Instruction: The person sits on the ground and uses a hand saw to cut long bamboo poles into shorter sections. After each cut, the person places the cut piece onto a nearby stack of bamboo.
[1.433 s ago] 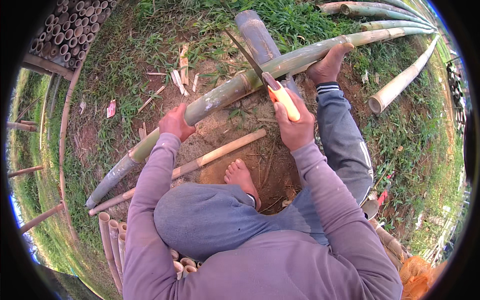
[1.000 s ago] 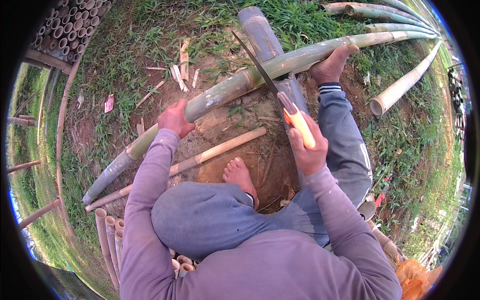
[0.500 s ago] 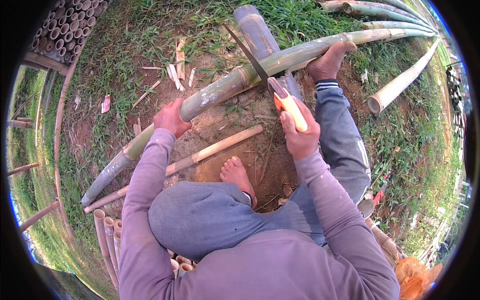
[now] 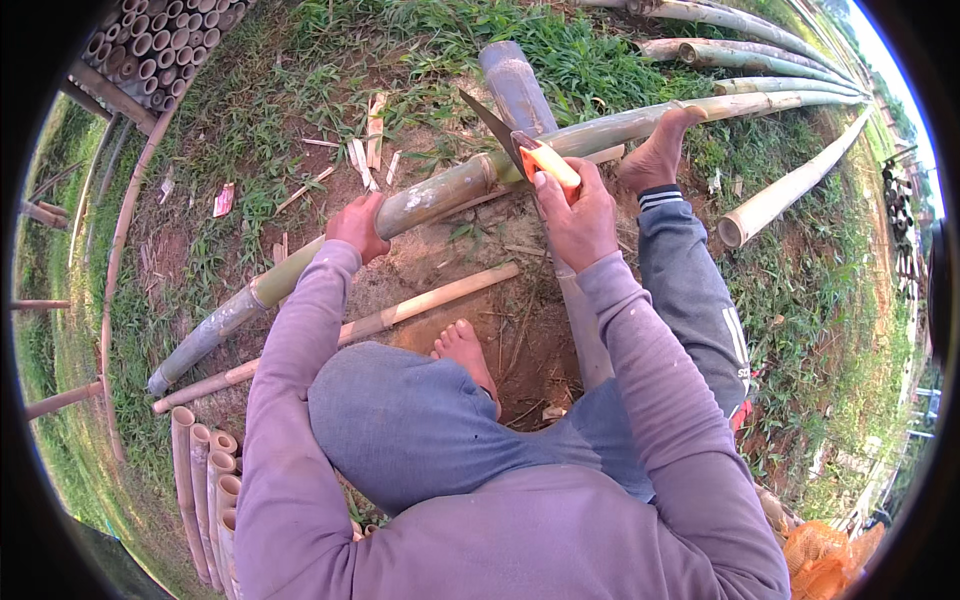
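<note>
My left hand (image 4: 358,228) is wrapped round a thick green bamboo pole (image 4: 440,197) that slants from the lower left to the far right. My right hand (image 4: 580,215) grips the orange and cream handle of a hand saw (image 4: 490,122). The saw's dark blade lies across the pole near a joint; how deep it sits cannot be made out. Under the pole runs a greyish bamboo log (image 4: 515,85), crosswise to it. My right foot (image 4: 660,150) rests against the pole, right of the saw.
A thinner bamboo stick (image 4: 430,300) lies in front of my left foot (image 4: 463,348). Cut tubes (image 4: 222,465) stand at the lower left. Long poles (image 4: 760,60) and a pale one (image 4: 790,190) lie at the right. Split pieces (image 4: 375,130) litter the ground; an orange net (image 4: 825,550) is lower right.
My right hand has moved forward and slightly left, bringing the saw handle close to the pole. My left hand keeps its hold. The whole view has shifted a little.
</note>
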{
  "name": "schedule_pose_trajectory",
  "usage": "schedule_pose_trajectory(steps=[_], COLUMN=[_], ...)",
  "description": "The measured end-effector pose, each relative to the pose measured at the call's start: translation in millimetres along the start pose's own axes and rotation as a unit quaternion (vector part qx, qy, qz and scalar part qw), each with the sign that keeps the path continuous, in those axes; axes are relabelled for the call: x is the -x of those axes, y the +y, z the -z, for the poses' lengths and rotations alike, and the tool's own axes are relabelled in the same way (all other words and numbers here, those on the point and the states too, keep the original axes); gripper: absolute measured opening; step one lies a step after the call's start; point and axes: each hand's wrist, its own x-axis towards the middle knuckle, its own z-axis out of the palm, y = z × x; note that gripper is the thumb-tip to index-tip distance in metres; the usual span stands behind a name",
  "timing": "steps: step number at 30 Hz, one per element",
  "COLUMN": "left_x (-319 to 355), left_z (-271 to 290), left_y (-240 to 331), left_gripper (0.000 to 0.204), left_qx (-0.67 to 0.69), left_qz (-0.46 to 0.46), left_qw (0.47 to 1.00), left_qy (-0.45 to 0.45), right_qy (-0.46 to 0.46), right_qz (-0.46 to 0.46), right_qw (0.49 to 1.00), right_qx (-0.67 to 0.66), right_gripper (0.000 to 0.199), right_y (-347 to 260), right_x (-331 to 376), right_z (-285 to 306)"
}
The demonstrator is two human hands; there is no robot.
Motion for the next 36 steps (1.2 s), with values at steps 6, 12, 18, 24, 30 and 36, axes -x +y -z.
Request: schedule_pose_trajectory(steps=[6, 12, 18, 24, 30, 36], left_x=[-24, -6, 1, 4, -9, -11], left_z=[16, -2, 4, 3, 5, 7], left_y=[-23, 10, 6, 5, 10, 13], left_gripper=[0.074, 0.067, 0.062, 0.064, 0.068, 0.066], left_qx=[0.115, -0.019, -0.008, -0.019, -0.003, 0.002], left_qz=[-0.021, 0.065, 0.053, 0.055, 0.038, 0.045], left_qw=[0.982, 0.997, 0.998, 0.998, 0.999, 0.998], left_qy=[-0.147, -0.031, -0.027, -0.021, -0.030, -0.050], right_qy=[0.024, 0.031, 0.004, -0.006, 0.013, 0.000], right_qz=[0.011, -0.006, -0.045, -0.008, -0.007, 0.007], right_qw=[0.998, 0.998, 0.999, 1.000, 0.997, 0.998], right_qx=[0.049, 0.054, 0.004, 0.010, 0.080, 0.064], right_gripper=[0.034, 0.030, 0.027, 0.024, 0.023, 0.023], right_y=[7, 14, 5, 32, 27, 2], right_x=[3, -12, 70, 102, 12, 158], right_z=[-13, -11, 41, 59, -3, 107])
